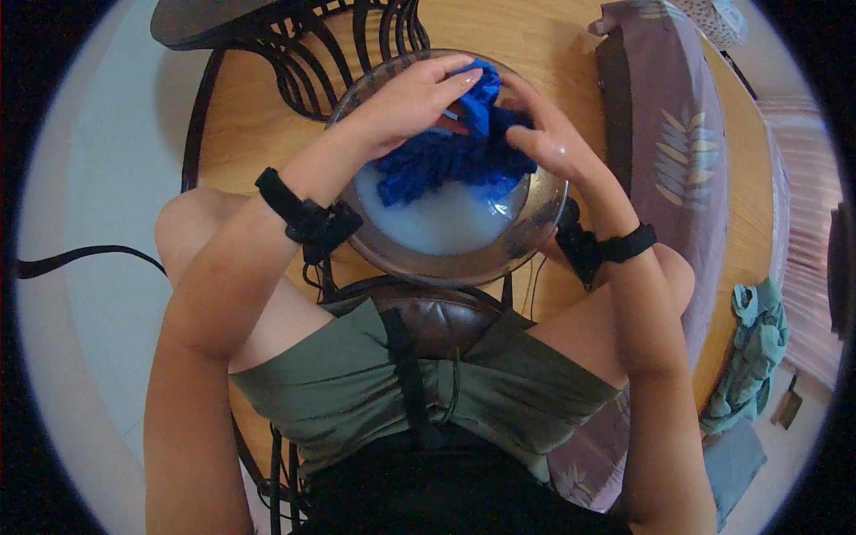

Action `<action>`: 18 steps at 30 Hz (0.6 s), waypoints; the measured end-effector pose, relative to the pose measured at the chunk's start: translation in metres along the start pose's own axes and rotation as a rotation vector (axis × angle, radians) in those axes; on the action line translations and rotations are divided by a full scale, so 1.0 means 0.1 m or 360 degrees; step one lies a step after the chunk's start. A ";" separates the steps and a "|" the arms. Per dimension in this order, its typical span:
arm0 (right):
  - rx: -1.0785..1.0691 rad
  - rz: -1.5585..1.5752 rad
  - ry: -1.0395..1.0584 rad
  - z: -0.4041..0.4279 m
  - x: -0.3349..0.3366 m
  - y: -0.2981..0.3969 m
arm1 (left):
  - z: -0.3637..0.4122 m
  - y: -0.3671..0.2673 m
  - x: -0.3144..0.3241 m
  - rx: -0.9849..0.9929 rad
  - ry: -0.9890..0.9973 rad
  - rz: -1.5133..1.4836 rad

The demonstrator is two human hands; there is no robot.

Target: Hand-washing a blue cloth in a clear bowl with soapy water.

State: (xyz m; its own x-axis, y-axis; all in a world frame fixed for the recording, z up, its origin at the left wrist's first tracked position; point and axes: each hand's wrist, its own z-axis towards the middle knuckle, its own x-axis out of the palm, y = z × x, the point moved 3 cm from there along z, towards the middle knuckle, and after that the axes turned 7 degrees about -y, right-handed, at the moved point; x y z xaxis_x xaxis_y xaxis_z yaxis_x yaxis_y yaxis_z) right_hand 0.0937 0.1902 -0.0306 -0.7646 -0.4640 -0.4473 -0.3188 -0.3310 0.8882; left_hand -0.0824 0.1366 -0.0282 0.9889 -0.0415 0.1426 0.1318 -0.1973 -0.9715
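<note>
A round metal basin (pixel 374 247) with cloudy, whitish water (pixel 438 224) stands before me, above the brown padded seat edge. A blue cloth (pixel 428 164) lies bunched in the water, and part of it rises between my hands near the far rim. My left hand (pixel 428 93) grips this raised part between thumb and fingers. At the cloth's right side is my right hand (pixel 545 130), its thumb and fingers curved apart around the bunch; whether it grips the fabric is not clear. Black straps with small devices circle both wrists.
A dark chair with a slatted back (pixel 314 73) stands beyond the basin at the left. Along the right runs a bed edge with a mauve, leaf-patterned cover (pixel 689 174). Green clothing (pixel 752 354) lies farther right. A black cable (pixel 93 252) runs in from the left.
</note>
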 end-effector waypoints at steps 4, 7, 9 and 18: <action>-0.0096 -0.0065 0.0077 0.02 0.02 0.00 | 0.04 -0.09 0.05 -0.0006 0.0032 -0.0109; -0.0174 -0.0296 0.0032 0.04 -0.13 0.08 | 0.07 -0.13 0.01 -0.0028 0.0011 -0.0055; -0.0091 -0.0303 -0.0074 0.01 -0.23 0.17 | 0.11 -0.06 -0.11 0.0045 -0.0198 0.0250; 0.0041 0.0340 -0.0636 -0.07 -0.63 0.32 | 0.08 0.57 -0.28 -0.0263 0.0544 0.2118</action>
State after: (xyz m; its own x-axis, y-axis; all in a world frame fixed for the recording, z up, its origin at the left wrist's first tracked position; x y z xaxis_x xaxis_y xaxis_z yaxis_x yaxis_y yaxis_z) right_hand 0.1358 0.2035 0.0254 -0.9693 -0.1647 -0.1825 -0.1402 -0.2394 0.9608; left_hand -0.1022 0.1346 -0.0889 0.2938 -0.5192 -0.8026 -0.9219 0.0680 -0.3815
